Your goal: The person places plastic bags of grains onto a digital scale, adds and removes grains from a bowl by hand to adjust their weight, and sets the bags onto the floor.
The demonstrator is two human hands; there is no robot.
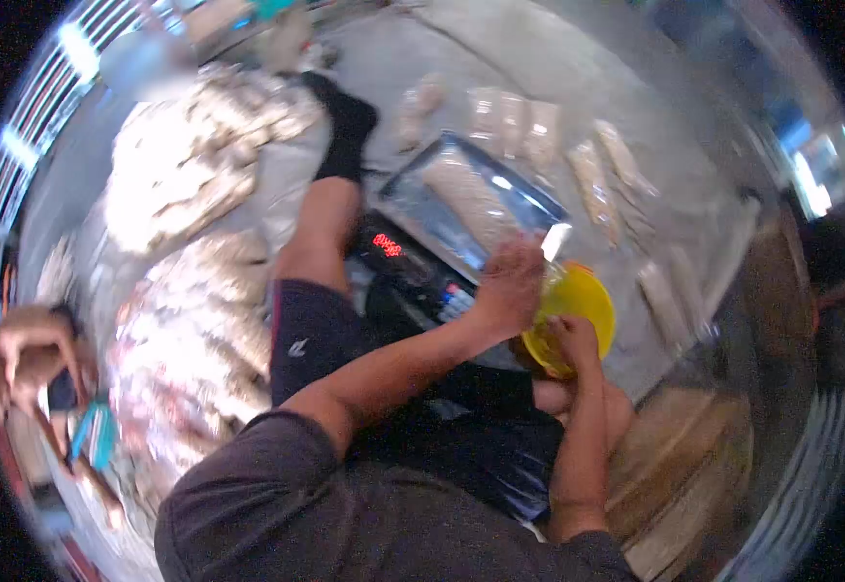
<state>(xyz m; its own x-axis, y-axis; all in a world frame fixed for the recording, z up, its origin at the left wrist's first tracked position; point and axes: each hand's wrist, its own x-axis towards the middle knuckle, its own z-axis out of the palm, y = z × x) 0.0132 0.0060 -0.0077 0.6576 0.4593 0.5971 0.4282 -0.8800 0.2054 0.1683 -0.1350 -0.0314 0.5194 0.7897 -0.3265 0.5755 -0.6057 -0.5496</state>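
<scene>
A clear plastic bag (463,189) filled with pale, small pieces lies lengthwise on the metal tray (413,179) of a digital scale (408,262) with lit red digits. My left hand (512,289) is at the near end of this bag, fingers bent around it; the fingertips are blurred. Beside the scale stands a yellow bowl (597,301). Inside it is my right hand (575,341), its fingers curled down, and whatever they hold is hidden. The bowl rests close to my bent leg.
Several filled bags (513,124) lie on the grey floor sheet beyond and right of the scale. To the left are large pale heaps (209,155). Wooden boards (680,466) are at lower right. Another person (39,354) sits at far left beside a teal object (97,434).
</scene>
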